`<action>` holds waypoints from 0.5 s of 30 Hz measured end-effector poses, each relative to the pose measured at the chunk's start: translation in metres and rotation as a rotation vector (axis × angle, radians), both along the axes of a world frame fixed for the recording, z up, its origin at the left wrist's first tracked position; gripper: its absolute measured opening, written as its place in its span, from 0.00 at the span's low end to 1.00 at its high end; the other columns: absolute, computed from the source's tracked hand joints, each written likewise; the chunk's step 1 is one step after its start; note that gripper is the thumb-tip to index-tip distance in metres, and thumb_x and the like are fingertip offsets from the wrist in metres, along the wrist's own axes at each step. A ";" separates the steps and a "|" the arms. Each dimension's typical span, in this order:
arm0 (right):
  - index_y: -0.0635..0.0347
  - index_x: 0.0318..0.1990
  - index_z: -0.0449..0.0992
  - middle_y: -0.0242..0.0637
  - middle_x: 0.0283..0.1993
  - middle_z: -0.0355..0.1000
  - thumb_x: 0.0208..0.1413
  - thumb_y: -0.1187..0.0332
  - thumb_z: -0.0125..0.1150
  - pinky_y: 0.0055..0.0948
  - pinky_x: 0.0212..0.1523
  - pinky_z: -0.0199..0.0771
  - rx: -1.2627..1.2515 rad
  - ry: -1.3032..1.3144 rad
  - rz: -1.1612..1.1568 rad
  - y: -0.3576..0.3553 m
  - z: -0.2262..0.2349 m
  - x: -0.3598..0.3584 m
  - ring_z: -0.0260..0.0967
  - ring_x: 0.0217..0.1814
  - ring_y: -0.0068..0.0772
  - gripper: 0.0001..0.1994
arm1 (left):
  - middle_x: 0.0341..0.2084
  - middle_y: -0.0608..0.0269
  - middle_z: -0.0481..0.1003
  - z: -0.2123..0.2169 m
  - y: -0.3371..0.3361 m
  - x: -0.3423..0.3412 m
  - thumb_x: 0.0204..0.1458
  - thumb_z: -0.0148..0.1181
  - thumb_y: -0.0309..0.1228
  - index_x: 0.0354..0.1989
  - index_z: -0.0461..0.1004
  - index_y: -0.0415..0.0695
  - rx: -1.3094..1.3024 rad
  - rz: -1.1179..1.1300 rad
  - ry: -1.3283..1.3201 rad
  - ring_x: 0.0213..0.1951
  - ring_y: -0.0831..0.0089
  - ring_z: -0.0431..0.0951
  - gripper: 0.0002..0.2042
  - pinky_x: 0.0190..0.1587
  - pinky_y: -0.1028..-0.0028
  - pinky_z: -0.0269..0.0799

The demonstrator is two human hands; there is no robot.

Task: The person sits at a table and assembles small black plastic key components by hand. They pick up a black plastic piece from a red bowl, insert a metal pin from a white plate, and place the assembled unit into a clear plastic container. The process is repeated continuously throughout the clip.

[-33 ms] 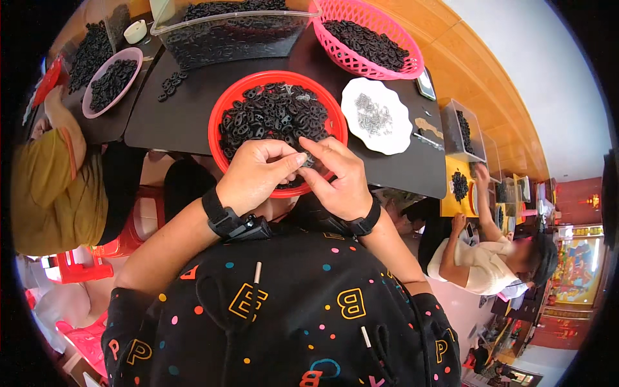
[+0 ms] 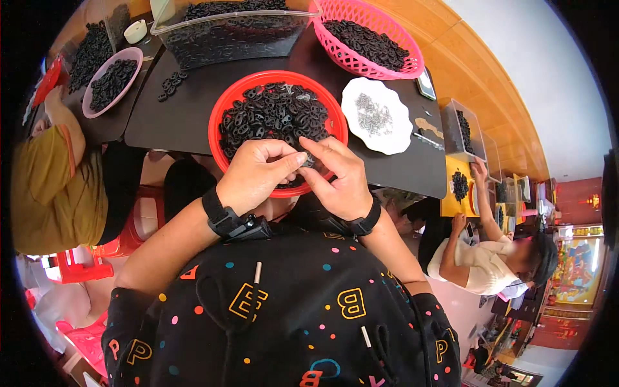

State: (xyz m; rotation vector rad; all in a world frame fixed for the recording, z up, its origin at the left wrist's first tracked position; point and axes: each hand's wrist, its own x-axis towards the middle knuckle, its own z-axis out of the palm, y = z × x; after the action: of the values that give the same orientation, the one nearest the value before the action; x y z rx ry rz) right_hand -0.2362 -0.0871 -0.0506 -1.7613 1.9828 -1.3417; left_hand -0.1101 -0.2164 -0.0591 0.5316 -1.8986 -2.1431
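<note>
**Q:** What did the head view show, largest thing first?

**A:** I saw a dark table [image 2: 193,109] filling the upper middle. At its far edge stood a clear plastic bin [image 2: 238,29] of black ring-shaped parts, with a pink mesh basket [image 2: 371,42] of the same parts to its right. Nearest me sat a red round tray [image 2: 225,109], heaped with those black parts. Right of it lay a white scalloped plate [image 2: 377,116] carrying small grey metal bits. A pink bowl [image 2: 113,80] of black parts sat at far left, beside a person in a mustard top [image 2: 48,193]. A second person in a pale shirt [image 2: 477,261] sat at lower right.

**Q:** And the hands?

**A:** Both met over the near rim of the red tray. My left hand [image 2: 258,174], with a black wristband, had its fingers curled inward, thumb and forefinger tips pressed together. My right hand [image 2: 338,177] had its fingers curled too, forefinger and thumb meeting the left hand's tips.

**Q:** Where was the worked piece?

**A:** A small dark piece [image 2: 304,160] was pinched between the two sets of fingertips, just above the tray's near edge. I could not tell its exact shape.
</note>
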 end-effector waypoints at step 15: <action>0.66 0.42 0.74 0.44 0.33 0.72 0.41 0.75 0.65 0.32 0.35 0.71 -0.113 0.109 -0.032 -0.005 -0.002 0.004 0.71 0.33 0.42 0.16 | 0.24 0.71 0.74 -0.002 -0.001 0.001 0.56 0.55 0.33 0.32 0.75 0.43 0.126 0.033 -0.006 0.26 0.86 0.70 0.07 0.30 0.85 0.67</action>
State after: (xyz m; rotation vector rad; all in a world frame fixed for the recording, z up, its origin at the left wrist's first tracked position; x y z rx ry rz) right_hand -0.2323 -0.0917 -0.0521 -1.8980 2.0367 -1.4224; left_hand -0.1087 -0.2172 -0.0611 0.5895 -1.7534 -2.2535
